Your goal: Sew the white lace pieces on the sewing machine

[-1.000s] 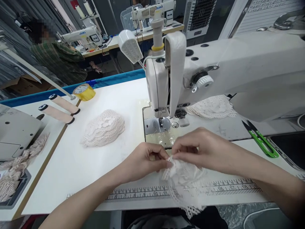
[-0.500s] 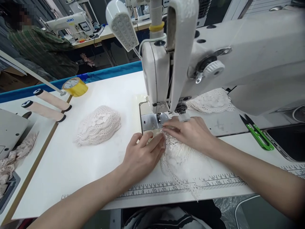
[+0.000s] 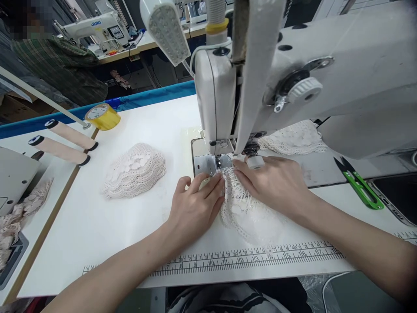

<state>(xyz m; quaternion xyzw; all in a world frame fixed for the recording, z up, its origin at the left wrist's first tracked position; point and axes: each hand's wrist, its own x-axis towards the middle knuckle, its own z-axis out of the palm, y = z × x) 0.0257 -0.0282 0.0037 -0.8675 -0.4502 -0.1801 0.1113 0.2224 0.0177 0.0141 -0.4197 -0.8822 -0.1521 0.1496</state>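
Observation:
A piece of white lace (image 3: 247,213) lies under both hands at the sewing machine (image 3: 216,100), its top edge close to the presser foot (image 3: 218,161). My left hand (image 3: 197,204) has its fingertips closed on the lace's left edge, just in front of the metal needle plate (image 3: 203,164). To the right, my right hand (image 3: 276,180) holds the lace beside the foot, thumb and forefinger near its upper edge. The fingertips of this hand are partly hidden behind a white round knob (image 3: 255,162). The lower part of the lace spreads loosely towards the printed ruler (image 3: 224,261).
A stack of lace pieces (image 3: 135,170) sits on the left, more lace (image 3: 295,138) behind the machine head. Green thread snips (image 3: 361,187) and a phone (image 3: 399,195) lie right. Yellow tape (image 3: 102,116) and thread cones (image 3: 61,150) stand left. A person (image 3: 58,65) sits beyond.
The lace has moved up towards the presser foot, and its trailing end has drawn back from the table's front edge. My right hand has shifted slightly right and up; my left stays nearly in place.

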